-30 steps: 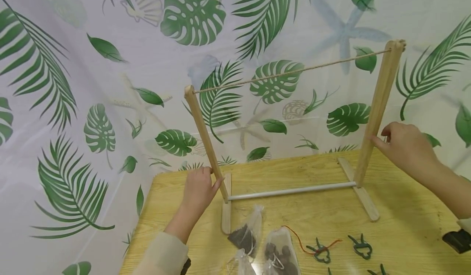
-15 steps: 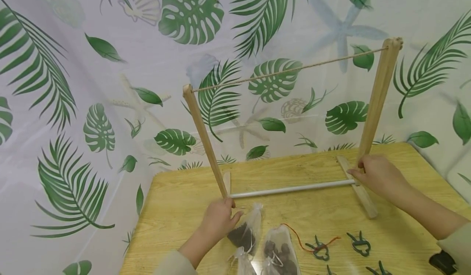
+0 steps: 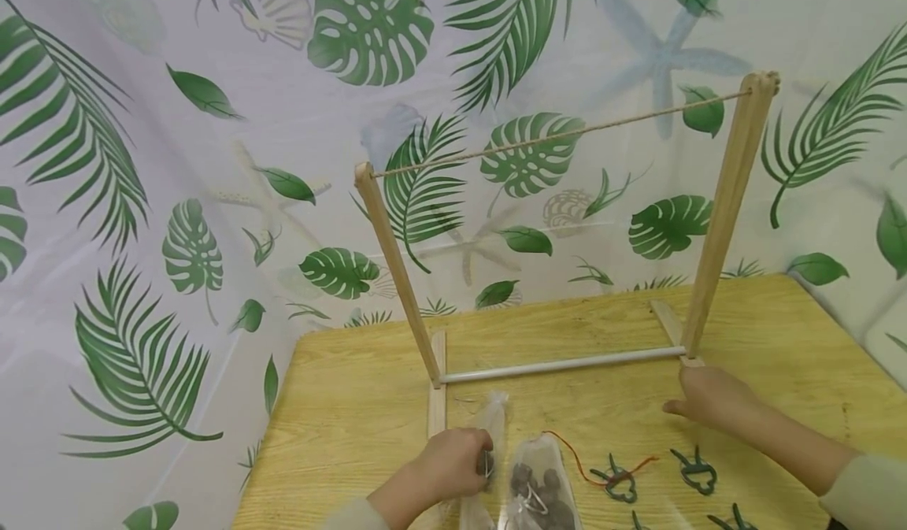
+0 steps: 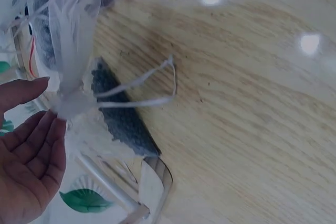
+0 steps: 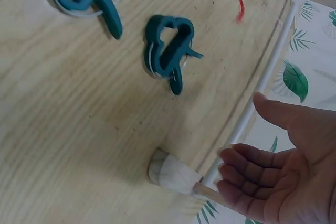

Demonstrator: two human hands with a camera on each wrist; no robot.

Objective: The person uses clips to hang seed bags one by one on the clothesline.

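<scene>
Sheer bag (image 3: 497,416) lies under your left hand (image 3: 453,461) in the head view, on the yellow table (image 3: 340,428) just beside the left foot (image 3: 437,408) of a wooden frame (image 3: 723,223). Your bent fingers hide most of its dark filling. To its right you have a bag of brown lumps (image 3: 546,491), then green clips (image 3: 697,475) and a red string (image 3: 641,465) crossing one of them. Your right hand (image 3: 716,396) hides the near part of the right foot (image 3: 666,321). The frame carries a rope (image 3: 560,138) between its post tops and a white rod (image 3: 563,365) low down, before a leaf-print sheet (image 3: 523,241).

In the left wrist view, your thumb stands apart from your loosely bent fingers beside a tied white neck (image 4: 73,103); dark grains (image 4: 123,114) lie just past it. You cannot tell whether your fingertips touch the knot.

In the right wrist view, your thumb stands away from your loosely curved fingers, and they grip nothing. The foot's rounded end shows near your fingertips; whether you touch the wood, you cannot tell.
</scene>
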